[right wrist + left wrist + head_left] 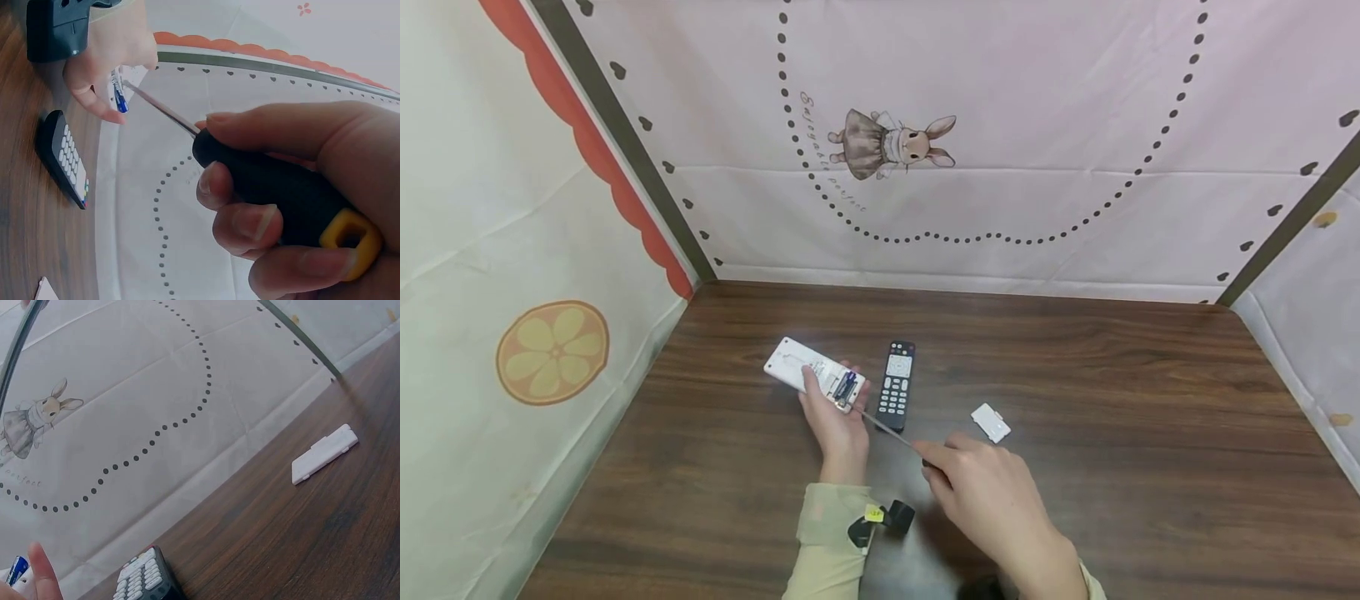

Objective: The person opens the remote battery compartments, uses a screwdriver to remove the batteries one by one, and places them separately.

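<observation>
My left hand (pixel 837 433) grips a white remote control (pixel 797 362), its back turned up and its battery compartment bare. A blue-ended battery (pixel 122 105) shows in that compartment. In my right hand (pixel 996 496) is a screwdriver, its black handle (pixel 269 184) ending in yellow, with fingers and thumb wrapped round it. The thin metal shaft (pixel 886 427) reaches left, and its tip is right at the compartment's near end. Only a finger (pixel 42 572) of the left hand and part of the battery show in the left wrist view's lower corner.
A black remote control (pixel 896 385) with white buttons lies face up just right of the left hand. Farther right, a small white battery cover (pixel 991 422) lies on the brown wooden table (pixel 1112 375). Printed white cloth (pixel 1037 125) walls the table's back and sides.
</observation>
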A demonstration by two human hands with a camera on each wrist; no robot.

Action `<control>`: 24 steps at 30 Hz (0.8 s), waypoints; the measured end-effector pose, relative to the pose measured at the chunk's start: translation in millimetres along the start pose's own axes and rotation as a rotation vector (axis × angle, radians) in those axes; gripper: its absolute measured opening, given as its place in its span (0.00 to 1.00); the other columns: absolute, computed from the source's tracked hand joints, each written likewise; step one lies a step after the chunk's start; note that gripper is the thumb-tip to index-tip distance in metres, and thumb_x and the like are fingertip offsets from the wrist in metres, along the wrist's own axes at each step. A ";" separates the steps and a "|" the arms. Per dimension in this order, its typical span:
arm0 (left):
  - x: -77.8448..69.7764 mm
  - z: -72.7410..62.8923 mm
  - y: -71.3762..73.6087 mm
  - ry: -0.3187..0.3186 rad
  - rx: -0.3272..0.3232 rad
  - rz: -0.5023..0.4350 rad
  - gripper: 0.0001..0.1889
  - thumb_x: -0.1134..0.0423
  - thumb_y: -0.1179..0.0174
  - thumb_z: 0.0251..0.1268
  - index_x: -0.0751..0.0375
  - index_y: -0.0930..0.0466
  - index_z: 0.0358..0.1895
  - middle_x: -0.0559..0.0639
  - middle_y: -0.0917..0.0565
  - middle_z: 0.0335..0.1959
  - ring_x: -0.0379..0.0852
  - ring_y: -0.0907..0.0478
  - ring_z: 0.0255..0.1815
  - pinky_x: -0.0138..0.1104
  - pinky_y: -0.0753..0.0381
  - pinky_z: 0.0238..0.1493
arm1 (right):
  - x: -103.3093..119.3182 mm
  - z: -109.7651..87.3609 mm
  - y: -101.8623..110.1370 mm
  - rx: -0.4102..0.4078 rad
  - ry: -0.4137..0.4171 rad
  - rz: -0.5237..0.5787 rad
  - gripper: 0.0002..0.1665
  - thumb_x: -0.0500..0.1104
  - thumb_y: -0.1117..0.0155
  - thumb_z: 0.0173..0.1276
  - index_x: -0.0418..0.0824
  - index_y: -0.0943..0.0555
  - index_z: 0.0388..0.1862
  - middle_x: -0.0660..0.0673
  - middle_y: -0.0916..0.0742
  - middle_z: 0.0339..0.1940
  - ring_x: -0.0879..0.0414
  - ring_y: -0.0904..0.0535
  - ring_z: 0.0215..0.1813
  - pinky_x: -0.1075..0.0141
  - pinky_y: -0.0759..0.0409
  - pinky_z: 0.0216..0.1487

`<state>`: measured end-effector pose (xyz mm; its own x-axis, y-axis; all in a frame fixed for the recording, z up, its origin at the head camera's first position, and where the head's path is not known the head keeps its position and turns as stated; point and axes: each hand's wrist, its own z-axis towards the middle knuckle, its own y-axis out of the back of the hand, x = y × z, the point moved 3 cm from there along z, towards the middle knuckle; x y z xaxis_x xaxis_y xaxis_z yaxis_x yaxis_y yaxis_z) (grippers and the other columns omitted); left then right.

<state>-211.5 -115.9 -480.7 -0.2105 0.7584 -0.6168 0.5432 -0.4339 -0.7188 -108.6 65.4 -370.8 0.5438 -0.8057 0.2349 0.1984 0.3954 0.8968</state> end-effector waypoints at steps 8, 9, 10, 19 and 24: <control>-2.5 -2.7 -1.1 0.019 -0.028 -0.003 0.24 0.39 0.54 0.61 0.45 0.40 0.56 0.64 0.29 0.51 0.62 0.28 0.52 0.44 0.21 0.36 | 4.6 -0.7 -2.2 0.040 0.004 0.009 0.14 0.45 0.34 0.50 0.55 0.17 0.38 0.60 0.23 0.20 0.62 0.28 0.19 0.65 0.33 0.15; -2.7 -3.3 -1.2 0.017 -0.031 -0.002 0.24 0.39 0.54 0.61 0.45 0.39 0.56 0.65 0.29 0.51 0.62 0.28 0.52 0.44 0.21 0.36 | 5.5 -1.0 -2.2 0.041 0.001 0.011 0.14 0.44 0.34 0.50 0.55 0.17 0.38 0.59 0.23 0.20 0.62 0.28 0.19 0.65 0.33 0.15; -2.7 -3.9 -1.6 0.015 -0.034 0.004 0.24 0.39 0.54 0.61 0.45 0.38 0.56 0.64 0.28 0.51 0.62 0.28 0.51 0.44 0.21 0.35 | 6.2 -1.2 -2.2 0.042 -0.003 0.009 0.14 0.44 0.34 0.50 0.54 0.17 0.39 0.59 0.23 0.20 0.62 0.27 0.19 0.65 0.32 0.15; 1.7 -2.8 0.7 -0.018 -0.061 0.073 0.24 0.39 0.53 0.59 0.45 0.38 0.56 0.64 0.26 0.50 0.60 0.26 0.48 0.39 0.20 0.29 | 13.6 -2.8 -3.3 0.026 -0.015 -0.004 0.11 0.43 0.34 0.51 0.53 0.17 0.36 0.57 0.23 0.20 0.60 0.26 0.18 0.65 0.34 0.14; -5.1 -5.7 3.4 -0.041 -0.115 0.071 0.26 0.38 0.55 0.59 0.46 0.40 0.57 0.65 0.28 0.53 0.59 0.25 0.48 0.33 0.22 0.23 | 30.6 -5.9 -9.5 0.003 0.044 -0.062 0.05 0.41 0.37 0.49 0.49 0.22 0.27 0.53 0.27 0.16 0.57 0.30 0.13 0.67 0.43 0.10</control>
<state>-203.9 -118.5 -478.2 -0.1996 0.7061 -0.6794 0.6469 -0.4258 -0.6326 -89.1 39.6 -374.3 0.5662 -0.8081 0.1621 0.2305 0.3441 0.9102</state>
